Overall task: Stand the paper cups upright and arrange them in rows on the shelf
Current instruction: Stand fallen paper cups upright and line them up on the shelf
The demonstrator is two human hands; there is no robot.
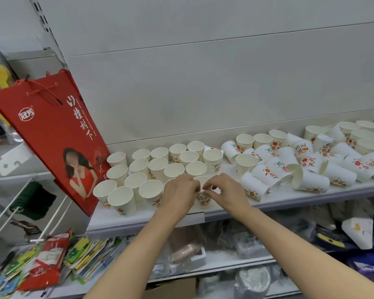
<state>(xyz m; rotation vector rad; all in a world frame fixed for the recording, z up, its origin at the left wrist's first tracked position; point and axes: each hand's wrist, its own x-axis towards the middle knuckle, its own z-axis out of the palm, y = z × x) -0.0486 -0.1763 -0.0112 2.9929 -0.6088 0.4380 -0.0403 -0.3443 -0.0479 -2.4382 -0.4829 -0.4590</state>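
White paper cups with red and green print cover a white shelf (285, 196). On the left, several upright cups (151, 167) stand in rows. On the right lies a jumbled pile of tipped cups (311, 167), with a few upright among them. At the front of the rows stands one upright cup (203, 202). My left hand (178, 194) and my right hand (227, 189) both pinch its rim with their fingertips, one on each side. My left hand hides the cup just to its left.
A red paper gift bag (52, 134) leans against the shelf's left end, touching the leftmost cups. The shelf's front edge (143, 223) runs just below my wrists. Packets (41, 262) and wrapped goods fill the lower shelves. A white cup (358, 231) hangs below at right.
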